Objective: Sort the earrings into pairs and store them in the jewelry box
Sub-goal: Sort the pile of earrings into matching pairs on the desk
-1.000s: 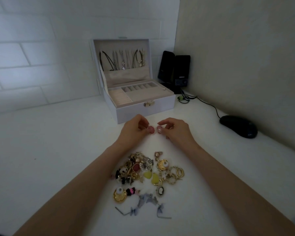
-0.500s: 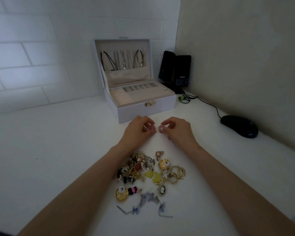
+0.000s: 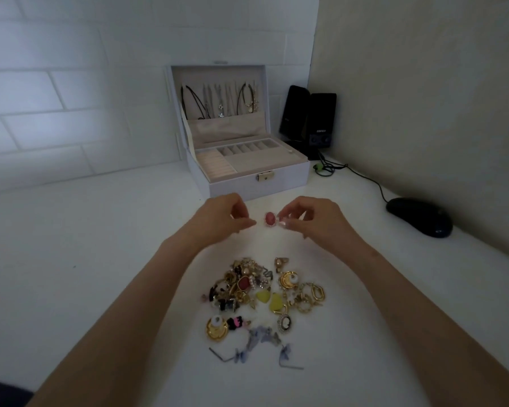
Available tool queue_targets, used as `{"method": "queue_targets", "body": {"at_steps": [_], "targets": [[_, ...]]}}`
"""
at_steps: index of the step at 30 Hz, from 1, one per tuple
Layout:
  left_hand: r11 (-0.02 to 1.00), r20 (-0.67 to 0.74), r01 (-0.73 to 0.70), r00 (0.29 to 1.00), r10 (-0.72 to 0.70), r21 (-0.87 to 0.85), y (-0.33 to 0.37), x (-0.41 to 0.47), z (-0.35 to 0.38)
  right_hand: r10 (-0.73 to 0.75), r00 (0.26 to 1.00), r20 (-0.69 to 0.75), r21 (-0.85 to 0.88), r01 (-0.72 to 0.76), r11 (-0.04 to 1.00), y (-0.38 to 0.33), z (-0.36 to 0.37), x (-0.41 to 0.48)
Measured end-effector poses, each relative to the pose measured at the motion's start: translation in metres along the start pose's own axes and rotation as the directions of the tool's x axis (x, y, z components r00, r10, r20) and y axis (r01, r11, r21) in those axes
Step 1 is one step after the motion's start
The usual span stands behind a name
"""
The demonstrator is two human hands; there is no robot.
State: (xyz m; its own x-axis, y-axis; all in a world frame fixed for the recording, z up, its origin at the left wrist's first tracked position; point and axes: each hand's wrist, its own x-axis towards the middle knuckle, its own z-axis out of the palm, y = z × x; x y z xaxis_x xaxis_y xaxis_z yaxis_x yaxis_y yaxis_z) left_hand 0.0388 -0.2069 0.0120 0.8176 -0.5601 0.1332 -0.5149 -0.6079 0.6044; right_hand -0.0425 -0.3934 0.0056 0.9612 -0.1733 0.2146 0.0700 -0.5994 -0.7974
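My right hand (image 3: 315, 221) pinches a pink oval earring (image 3: 270, 219) at its fingertips, above the white table in front of the jewelry box. A pale piece (image 3: 283, 224) shows just under the same fingertips; I cannot tell whether it is a second earring. My left hand (image 3: 224, 220) hovers a little left of the pink earring with fingers curled, and nothing shows in it. The pile of earrings (image 3: 262, 295) lies between my forearms: gold, yellow, red, black and blue pieces. The white jewelry box (image 3: 282, 183) stands open behind my hands, with beige compartments.
Necklaces hang inside the raised box lid (image 3: 218, 83). Two black speakers (image 3: 309, 121) stand right of the box, with cables (image 3: 329, 168) trailing across the table. A black mouse (image 3: 419, 217) lies at the right by the beige wall.
The two hands held pink earrings fingertip to fingertip; now they have drawn apart. The pink earring has left my left hand and sits at my right fingertips.
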Motion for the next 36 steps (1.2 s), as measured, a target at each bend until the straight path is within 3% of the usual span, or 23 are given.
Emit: {"method": "queue_targets", "body": {"at_steps": [3,5,9,12,20,27,36], "targets": [[0.999,0.285,0.039,0.958,-0.040,0.011,0.006,-0.012,-0.020,-0.068,0.954,0.293,0.041,0.059,0.997,-0.022,-0.005,-0.012],[0.999,0.468,0.029,0.883,-0.046,0.044,0.011,-0.019,-0.026,-0.071,0.855,0.514,-0.010,0.089,0.996,-0.030,-0.009,-0.017],[0.997,0.621,-0.007,0.783,-0.039,0.071,0.017,-0.024,-0.027,-0.005,0.674,0.738,-0.095,0.111,0.989,-0.031,-0.018,-0.021],[0.999,0.603,-0.030,0.797,0.010,0.022,0.019,-0.024,-0.025,0.019,0.648,0.761,-0.126,0.119,0.985,-0.028,-0.018,-0.021],[0.991,0.420,-0.103,0.899,0.127,-0.080,0.018,-0.020,-0.021,0.003,0.697,0.717,-0.082,0.079,0.993,-0.026,-0.018,-0.021],[0.977,0.501,-0.122,0.844,0.194,-0.173,0.037,-0.031,-0.018,0.066,0.591,0.804,-0.185,0.143,0.972,-0.034,-0.026,-0.025],[0.960,0.244,-0.224,0.934,0.260,-0.168,0.047,-0.057,-0.015,0.135,0.636,0.760,-0.323,0.188,0.928,-0.038,-0.019,-0.029]]}}
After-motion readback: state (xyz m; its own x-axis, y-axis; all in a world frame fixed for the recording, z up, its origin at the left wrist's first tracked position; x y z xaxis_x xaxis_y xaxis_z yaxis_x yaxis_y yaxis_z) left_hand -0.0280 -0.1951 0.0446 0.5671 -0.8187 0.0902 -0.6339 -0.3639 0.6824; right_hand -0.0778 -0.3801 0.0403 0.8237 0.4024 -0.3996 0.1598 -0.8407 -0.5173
